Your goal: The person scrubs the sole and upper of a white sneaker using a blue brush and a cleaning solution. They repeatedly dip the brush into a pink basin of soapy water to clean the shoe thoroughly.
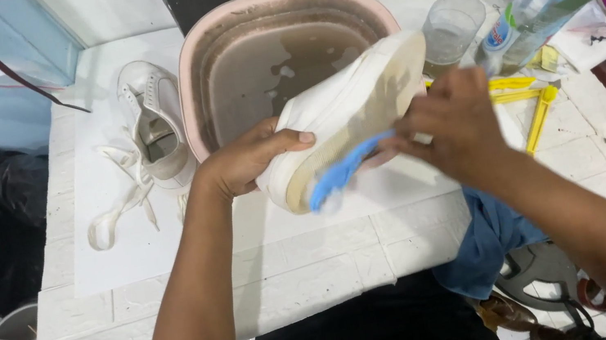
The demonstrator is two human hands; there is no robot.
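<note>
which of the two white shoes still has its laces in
Neither visibly does. The held shoe shows only its sole and side, so its laces cannot be told. The shoe left of the basin has loose laces lying beside it.

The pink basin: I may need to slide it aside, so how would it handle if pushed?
The pink basin looks filled with murky water, so probably heavy and apt to slosh. Its stepped walls suggest a collapsible type, so likely somewhat floppy when pushed at the rim.
</note>
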